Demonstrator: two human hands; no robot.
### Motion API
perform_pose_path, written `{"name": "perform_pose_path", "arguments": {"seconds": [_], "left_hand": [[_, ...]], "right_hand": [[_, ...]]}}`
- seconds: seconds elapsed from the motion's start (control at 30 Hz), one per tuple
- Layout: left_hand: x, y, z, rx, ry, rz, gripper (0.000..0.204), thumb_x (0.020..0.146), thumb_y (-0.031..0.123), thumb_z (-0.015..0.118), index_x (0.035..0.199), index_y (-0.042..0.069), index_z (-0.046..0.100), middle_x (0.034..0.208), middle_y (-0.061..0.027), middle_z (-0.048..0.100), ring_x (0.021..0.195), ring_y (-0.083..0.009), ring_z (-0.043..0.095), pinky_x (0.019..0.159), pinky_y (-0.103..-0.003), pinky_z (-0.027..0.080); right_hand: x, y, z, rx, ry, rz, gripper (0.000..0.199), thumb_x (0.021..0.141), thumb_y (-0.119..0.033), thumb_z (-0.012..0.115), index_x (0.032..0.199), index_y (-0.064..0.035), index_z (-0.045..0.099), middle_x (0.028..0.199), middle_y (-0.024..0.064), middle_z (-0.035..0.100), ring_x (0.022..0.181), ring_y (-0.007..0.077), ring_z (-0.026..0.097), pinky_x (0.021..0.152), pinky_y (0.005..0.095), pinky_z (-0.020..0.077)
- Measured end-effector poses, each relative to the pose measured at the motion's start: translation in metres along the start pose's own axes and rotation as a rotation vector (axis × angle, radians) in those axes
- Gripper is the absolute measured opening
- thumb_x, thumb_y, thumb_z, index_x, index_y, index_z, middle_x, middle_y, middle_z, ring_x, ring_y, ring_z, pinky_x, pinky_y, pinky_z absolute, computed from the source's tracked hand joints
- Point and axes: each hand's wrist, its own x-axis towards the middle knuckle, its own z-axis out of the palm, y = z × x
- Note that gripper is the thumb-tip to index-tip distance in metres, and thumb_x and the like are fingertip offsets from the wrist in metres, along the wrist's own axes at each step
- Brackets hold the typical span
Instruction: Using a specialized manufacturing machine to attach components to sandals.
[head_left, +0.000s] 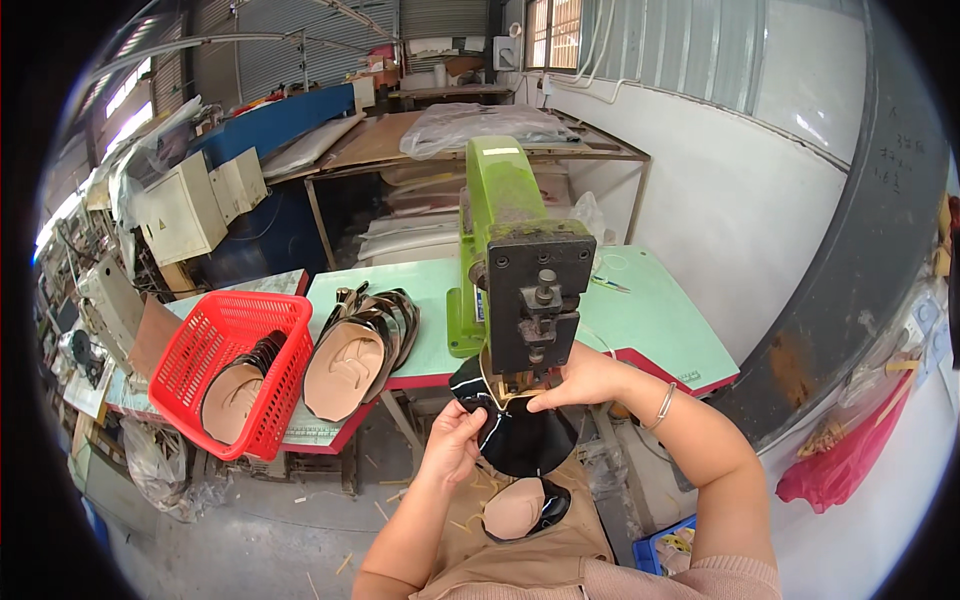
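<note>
A green industrial sewing machine [505,185] stands in front of me, its dark front plate [545,245] facing my hands. Under its needle area lies a glossy black sheet-like piece [525,445] with a thin pale strip along its edge. My left hand [452,448] pinches the left side of this black piece between thumb and fingers. On the other side, my right hand [585,378] grips its upper edge close to the needle, thumb on top, other fingers partly hidden. A beige-lined black piece [515,508] rests on my lap, just below the one being held.
On the pale green table [660,310] left of the machine sits a stack of beige-and-black pieces [345,370]. Beside it a red plastic basket [290,345] holds more. Small scissors [610,285] lie right of the machine. A blue bin [650,555] stands low at right.
</note>
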Motion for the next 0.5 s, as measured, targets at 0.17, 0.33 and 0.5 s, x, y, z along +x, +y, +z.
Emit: {"name": "perform_pose_path", "arguments": {"seconds": [0.17,0.33,0.5], "left_hand": [[-0.009,-0.006,-0.002,-0.017,0.032,-0.031,0.017,0.085,0.005,0.060,0.100,0.007,0.054,0.096,-0.0046,0.063,0.085,-0.0123,0.060,0.076,-0.027,0.050],[-0.008,0.003,0.001,0.462,0.317,0.465,0.035,0.079,0.009,0.066,0.108,0.006,0.048,0.110,-0.0077,0.050,0.101,-0.0171,0.049,0.082,-0.030,0.044],[0.001,0.043,0.047,1.554,-0.083,0.878,0.018,0.070,0.016,0.073,0.076,0.006,0.060,0.115,-0.0123,0.052,0.123,-0.0415,0.034,0.100,-0.048,0.029]], "right_hand": [[0.006,-0.010,0.005,0.066,-0.037,-0.107,0.045,0.065,-0.011,0.074,0.107,-0.0035,0.059,0.095,0.0048,0.062,0.083,0.0114,0.055,0.074,0.0278,0.0476],[0.012,-0.008,0.009,-0.102,-0.029,-0.142,0.048,0.064,-0.010,0.075,0.109,-0.0049,0.059,0.096,0.0056,0.063,0.087,0.0137,0.057,0.078,0.0291,0.0478],[0.008,-0.010,0.010,-0.018,0.041,-0.124,0.054,0.061,-0.016,0.079,0.109,-0.0041,0.058,0.096,0.0075,0.063,0.087,0.0164,0.057,0.079,0.0308,0.0479]]}}
